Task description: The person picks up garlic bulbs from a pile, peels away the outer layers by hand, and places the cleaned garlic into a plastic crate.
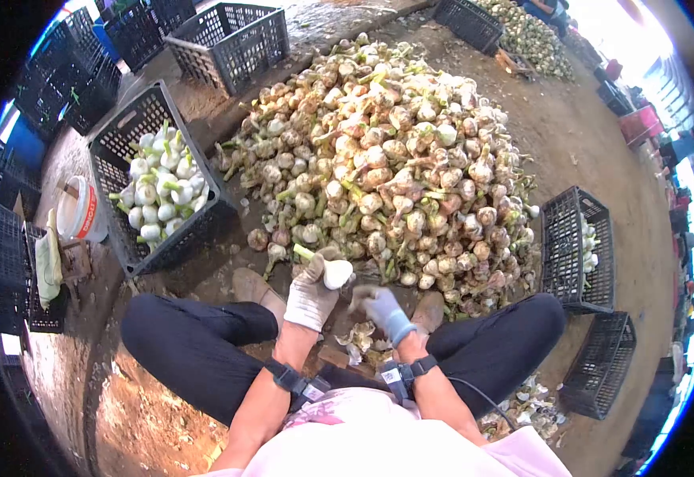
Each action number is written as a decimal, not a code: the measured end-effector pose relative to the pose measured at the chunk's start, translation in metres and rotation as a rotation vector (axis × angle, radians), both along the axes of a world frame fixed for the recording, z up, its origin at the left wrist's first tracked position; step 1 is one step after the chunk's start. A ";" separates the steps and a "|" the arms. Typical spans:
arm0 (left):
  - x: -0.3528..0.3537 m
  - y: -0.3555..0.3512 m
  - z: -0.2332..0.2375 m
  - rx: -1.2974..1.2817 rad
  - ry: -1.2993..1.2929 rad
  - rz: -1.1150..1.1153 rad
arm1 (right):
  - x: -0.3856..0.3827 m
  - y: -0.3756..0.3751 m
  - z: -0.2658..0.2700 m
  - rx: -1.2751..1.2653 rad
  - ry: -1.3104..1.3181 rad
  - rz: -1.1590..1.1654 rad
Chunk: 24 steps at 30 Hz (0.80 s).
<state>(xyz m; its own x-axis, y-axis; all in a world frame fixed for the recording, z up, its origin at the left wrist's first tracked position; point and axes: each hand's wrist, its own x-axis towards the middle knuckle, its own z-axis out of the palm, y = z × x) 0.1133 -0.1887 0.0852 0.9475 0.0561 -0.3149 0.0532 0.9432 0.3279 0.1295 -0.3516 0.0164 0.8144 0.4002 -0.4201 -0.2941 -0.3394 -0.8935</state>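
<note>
In my left hand (312, 296), which wears a pale glove with a dirty palm, is a clean white garlic bulb (337, 274) with a short green stem. The fingers are closed round it. To the right, lower and apart from the bulb, is my right hand (385, 310) in a grey-blue glove. Motion smears its fingers, so whether anything is in them does not show. Beyond both hands rises a big heap of unpeeled garlic bulbs (394, 159), brownish with cut stems. Loose papery garlic skins (359, 342) lie on the ground below the hands.
A black crate (224, 213) of white garlic bulbs stands at left, beside a white bucket (81, 208). Another black crate (577, 290) at right holds a few bulbs, with a further crate (599, 366) below it. More crates and a second garlic heap (529, 40) are farther back.
</note>
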 end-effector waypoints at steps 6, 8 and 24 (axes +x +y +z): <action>-0.003 0.005 0.007 -0.090 0.181 0.007 | 0.018 -0.001 0.081 0.033 -0.010 -0.196; -0.003 0.008 0.003 -0.177 0.181 0.033 | 0.014 0.004 0.101 0.054 -0.031 -0.199; 0.008 0.156 0.068 -0.101 0.037 0.667 | 0.028 0.035 -0.027 -0.510 -0.251 0.188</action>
<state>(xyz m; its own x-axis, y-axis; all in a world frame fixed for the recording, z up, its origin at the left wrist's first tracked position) 0.1213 -0.0326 0.1532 0.7086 0.5940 -0.3809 -0.5418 0.8038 0.2455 0.1576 -0.3169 -0.0107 0.8485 0.3450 -0.4013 0.0111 -0.7697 -0.6383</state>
